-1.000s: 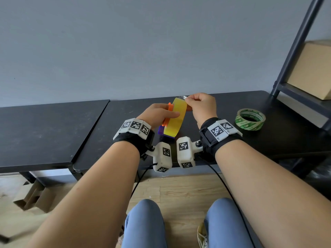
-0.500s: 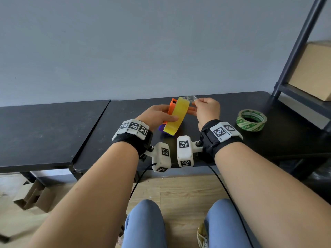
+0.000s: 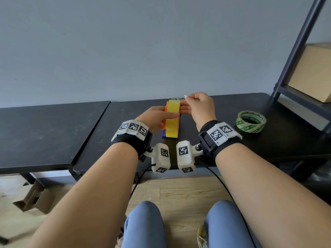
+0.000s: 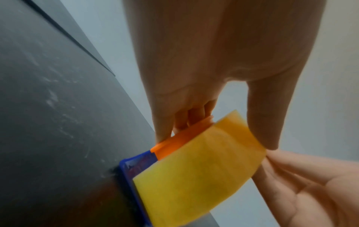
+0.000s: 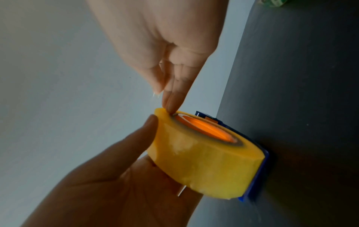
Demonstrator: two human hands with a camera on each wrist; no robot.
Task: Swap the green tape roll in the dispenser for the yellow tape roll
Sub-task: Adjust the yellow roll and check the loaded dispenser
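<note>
the yellow tape roll [image 3: 172, 120] sits on the orange hub of the dispenser [image 4: 134, 172], standing on edge on the black table [image 3: 223, 144], the dispenser's blue base touching the tabletop. the left hand [image 3: 157, 119] grips this assembly from the roll's left side, thumb [image 4: 266, 119] lying over the roll's yellow outer face, the other fingers [image 4: 165, 122] behind on the orange part. just right of the roll, the right hand [image 3: 198, 108] has thumb and forefinger pinched together on the loose tape end [image 3: 184, 97], a thin clear strip lifted off the top of the roll. its other fingertips [image 5: 172, 101] touch the roll's rim beside the orange hub. so both hands are close together, one on each side of the roll. the green tape roll [image 3: 251, 121] lies flat on the table, well to the right of the yellow roll, apart from both hands. further right of the roll, a dark shelf frame [image 3: 297, 51] holds a cardboard box [image 3: 311, 72].
</note>
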